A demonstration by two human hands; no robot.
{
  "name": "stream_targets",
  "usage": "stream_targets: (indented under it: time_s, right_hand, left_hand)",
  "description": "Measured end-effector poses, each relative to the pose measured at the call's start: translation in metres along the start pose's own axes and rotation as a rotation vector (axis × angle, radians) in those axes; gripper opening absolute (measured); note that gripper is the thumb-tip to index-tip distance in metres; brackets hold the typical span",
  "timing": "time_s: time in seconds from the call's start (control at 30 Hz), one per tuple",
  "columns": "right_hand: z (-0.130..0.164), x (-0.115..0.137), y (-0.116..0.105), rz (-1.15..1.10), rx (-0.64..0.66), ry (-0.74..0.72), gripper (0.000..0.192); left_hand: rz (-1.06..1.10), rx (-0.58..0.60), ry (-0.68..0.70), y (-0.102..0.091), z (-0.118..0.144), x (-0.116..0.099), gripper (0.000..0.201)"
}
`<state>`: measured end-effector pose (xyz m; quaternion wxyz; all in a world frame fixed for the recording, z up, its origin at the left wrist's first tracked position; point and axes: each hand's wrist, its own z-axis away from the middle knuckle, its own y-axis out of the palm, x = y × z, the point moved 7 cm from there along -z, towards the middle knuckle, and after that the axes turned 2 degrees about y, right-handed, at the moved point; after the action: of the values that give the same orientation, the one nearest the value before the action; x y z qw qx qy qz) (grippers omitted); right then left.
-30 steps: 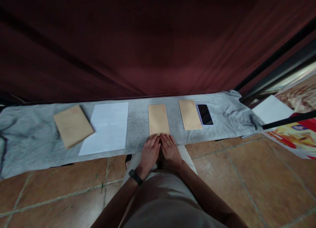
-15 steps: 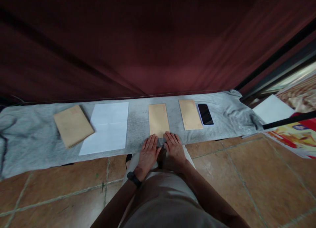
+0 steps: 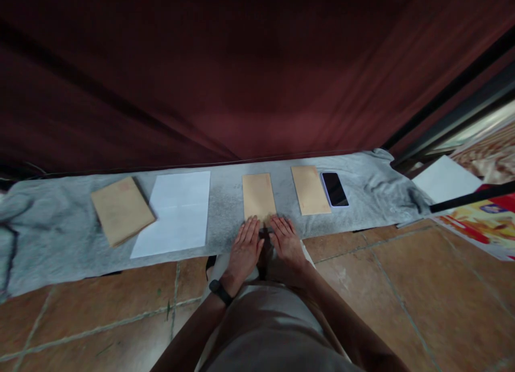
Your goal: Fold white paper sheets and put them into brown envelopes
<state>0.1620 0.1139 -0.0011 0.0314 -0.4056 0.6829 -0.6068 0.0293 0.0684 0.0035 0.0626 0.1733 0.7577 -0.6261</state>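
A tan paper envelope (image 3: 258, 194) lies flat on the grey cloth (image 3: 225, 211) straight in front of me. My left hand (image 3: 244, 247), with a dark watch on its wrist, rests with stretched fingers on the envelope's near left corner. On its near right corner lie the fingertips of my right hand (image 3: 286, 242), also stretched out flat. Both hands are open and grip nothing. Part of the envelope's near edge is hidden under the fingers. To the right is a second envelope (image 3: 311, 190), lying alone.
A phone (image 3: 335, 189) lies beside the right envelope. On the left, a stack of envelopes (image 3: 122, 211) overlaps white paper sheets (image 3: 175, 213). Behind the narrow cloth-covered surface hangs a dark red curtain (image 3: 241, 103). Dark metal bars (image 3: 470, 197) stand at the right.
The view has shifted slightly, so everything on the cloth sits a little lower. Both hands stay flat at the envelope's near end, the right one marginally farther right.
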Motion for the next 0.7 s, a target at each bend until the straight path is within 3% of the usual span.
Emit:
stream_targets:
  time_s: [0.27,0.53,0.7]
  right_hand:
    - [-0.022,0.007,0.015,0.039,0.045,-0.031,0.044]
    - [-0.014,-0.015,0.014,0.075,-0.096,0.098,0.048]
    - [-0.013,-0.029,0.014,0.047,-0.177,0.185,0.047]
  left_hand:
    - [-0.059,0.038,0.010,0.017,-0.008,-0.003,0.058]
    - [-0.044,-0.056,-0.122,0.007,0.009,0.020,0.059]
    - [0.145,-0.143,-0.223,0.004,0.011,0.029,0.054]
